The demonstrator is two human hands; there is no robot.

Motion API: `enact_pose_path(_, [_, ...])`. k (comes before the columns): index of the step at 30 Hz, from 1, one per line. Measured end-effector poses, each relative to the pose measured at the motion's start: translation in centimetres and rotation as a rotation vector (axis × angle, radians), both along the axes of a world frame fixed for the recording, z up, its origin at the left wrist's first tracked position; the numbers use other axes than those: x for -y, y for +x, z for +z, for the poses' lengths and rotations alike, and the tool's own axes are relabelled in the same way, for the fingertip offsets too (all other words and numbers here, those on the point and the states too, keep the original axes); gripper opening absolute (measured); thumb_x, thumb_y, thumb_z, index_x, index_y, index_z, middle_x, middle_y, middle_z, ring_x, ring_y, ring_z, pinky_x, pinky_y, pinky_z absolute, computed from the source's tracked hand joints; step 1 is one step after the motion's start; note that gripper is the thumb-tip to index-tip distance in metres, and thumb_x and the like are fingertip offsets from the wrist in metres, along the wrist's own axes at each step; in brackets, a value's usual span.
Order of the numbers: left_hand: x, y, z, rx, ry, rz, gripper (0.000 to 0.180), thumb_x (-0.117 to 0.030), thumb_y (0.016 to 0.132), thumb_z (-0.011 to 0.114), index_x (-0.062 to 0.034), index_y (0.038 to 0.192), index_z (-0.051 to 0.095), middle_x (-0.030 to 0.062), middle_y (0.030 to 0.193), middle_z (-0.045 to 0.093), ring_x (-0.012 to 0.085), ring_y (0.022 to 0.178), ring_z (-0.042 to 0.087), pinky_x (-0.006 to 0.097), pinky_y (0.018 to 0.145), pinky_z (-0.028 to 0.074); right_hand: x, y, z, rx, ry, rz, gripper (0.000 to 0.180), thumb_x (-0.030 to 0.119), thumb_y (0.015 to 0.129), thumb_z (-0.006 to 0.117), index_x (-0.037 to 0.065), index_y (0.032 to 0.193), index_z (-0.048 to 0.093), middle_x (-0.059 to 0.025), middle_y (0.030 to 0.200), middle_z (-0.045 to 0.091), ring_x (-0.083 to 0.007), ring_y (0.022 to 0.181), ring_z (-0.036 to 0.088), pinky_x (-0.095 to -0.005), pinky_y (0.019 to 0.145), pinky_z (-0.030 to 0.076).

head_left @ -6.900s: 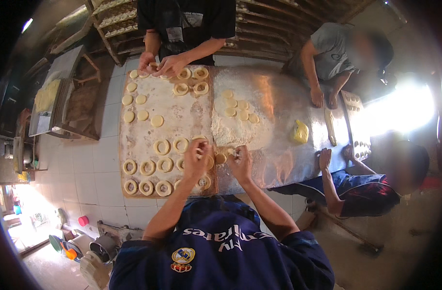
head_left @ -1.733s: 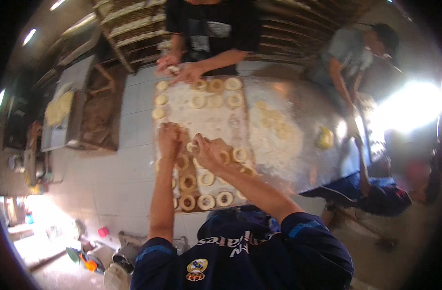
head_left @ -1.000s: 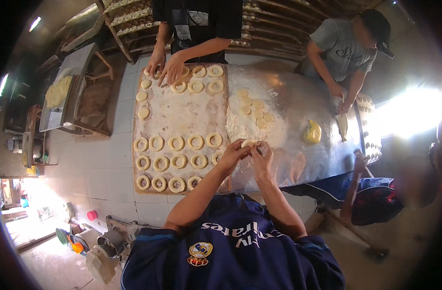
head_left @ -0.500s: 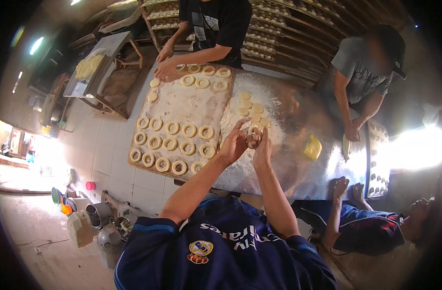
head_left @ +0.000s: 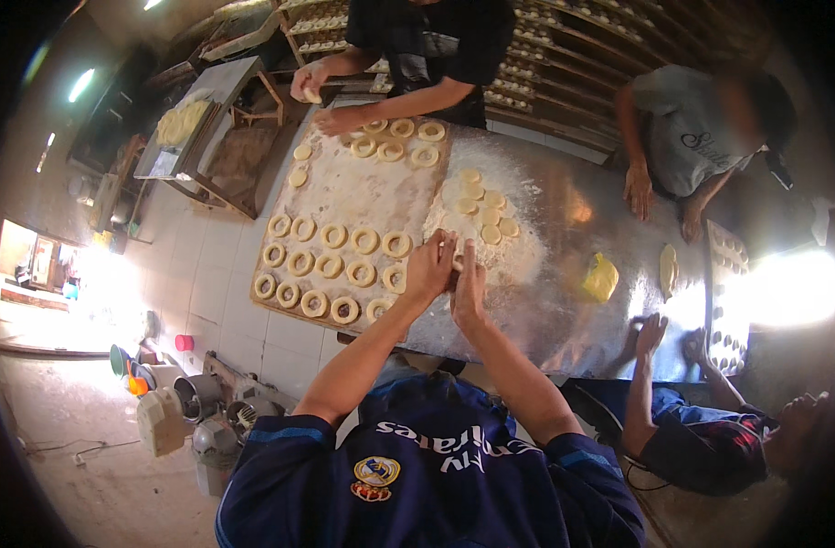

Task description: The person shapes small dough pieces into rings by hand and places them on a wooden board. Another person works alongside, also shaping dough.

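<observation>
My left hand and my right hand meet low over the floured metal table, by the near right corner of a wooden board. Their fingers close around a piece of dough, mostly hidden; only a pale bit shows. Just beyond them, small flat dough rounds lie in a patch of flour. Rows of dough rings sit on the near part of the board, with more rings at its far edge. Two loose rounds rest at its left side.
Across the board, a co-worker's hand holds dough. Others stand at the right, hands on the table. A yellow bag and a long dough piece lie there, near a filled tray. Machines stand lower left.
My hands have moved left and closer together, and the dough between them is more covered. The far co-worker has raised a hand with dough. A person at the right has let go of the long dough piece.
</observation>
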State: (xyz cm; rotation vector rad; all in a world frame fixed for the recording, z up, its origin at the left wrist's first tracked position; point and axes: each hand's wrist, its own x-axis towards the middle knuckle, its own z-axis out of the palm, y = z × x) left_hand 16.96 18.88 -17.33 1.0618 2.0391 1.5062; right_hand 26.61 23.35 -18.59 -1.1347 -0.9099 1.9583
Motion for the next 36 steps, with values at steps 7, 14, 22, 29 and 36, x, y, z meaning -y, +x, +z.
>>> enact_pose_path(7, [2.5, -3.4, -0.7, 0.063, -0.144, -0.005, 0.031, -0.033, 0.110, 0.061, -0.0028, 0.104, 0.062, 0.0091, 0.072, 0.066, 0.0134, 0.064, 0.063, 0.034, 0.056, 0.047, 1.6, -3.3, -2.8, 0.220, 0.186, 0.132, 0.048, 0.048, 0.110, 0.059, 0.004, 0.089, 0.063, -0.0001, 0.077, 0.061, -0.0090, 0.073, 0.052, -0.0289, 0.060, 0.046])
enact_pose_path(14, [2.4, -12.7, -3.5, 0.281, 0.077, -0.177, 0.033, -0.010, 0.104, 0.068, -0.0017, 0.135, 0.064, 0.0123, 0.102, 0.074, 0.0167, 0.094, 0.072, 0.033, 0.082, 0.058, -0.8, -10.4, -1.6, 0.326, 0.792, 0.035, 0.028, 0.022, 0.100, 0.072, -0.004, 0.106, 0.065, -0.0160, 0.095, 0.070, -0.0215, 0.087, 0.066, -0.0370, 0.080, 0.053])
enact_pose_path(22, [0.3, -20.4, -8.5, -0.418, -0.033, -0.107, 0.033, -0.010, 0.096, 0.070, -0.0010, 0.128, 0.067, 0.0232, 0.108, 0.071, 0.0453, 0.099, 0.068, 0.053, 0.087, 0.056, -2.2, -12.7, -1.1, 0.690, 1.027, -0.195, 0.025, 0.009, 0.099, 0.068, 0.003, 0.123, 0.064, -0.0161, 0.105, 0.070, -0.0310, 0.099, 0.070, -0.0441, 0.088, 0.055])
enact_pose_path(29, [-1.8, -19.1, -6.6, -0.491, -0.194, -0.209, 0.037, -0.016, 0.094, 0.073, -0.0074, 0.129, 0.065, 0.0221, 0.125, 0.062, 0.0427, 0.115, 0.061, 0.051, 0.095, 0.053, 3.1, -3.7, -3.3, 0.864, 0.828, -0.063, 0.020, 0.004, 0.097, 0.065, 0.002, 0.117, 0.065, -0.0152, 0.099, 0.069, -0.0311, 0.094, 0.069, -0.0454, 0.085, 0.054])
enact_pose_path(36, [-2.9, -20.8, -7.8, -0.491, -0.167, -0.267, 0.034, -0.021, 0.094, 0.076, -0.0089, 0.124, 0.067, 0.0182, 0.116, 0.061, 0.0410, 0.111, 0.061, 0.052, 0.093, 0.054, 6.3, -2.2, -3.5, 0.940, 0.751, 0.019, 0.017, 0.004, 0.098, 0.066, 0.005, 0.115, 0.068, -0.0148, 0.099, 0.072, -0.0248, 0.085, 0.068, -0.0390, 0.076, 0.053])
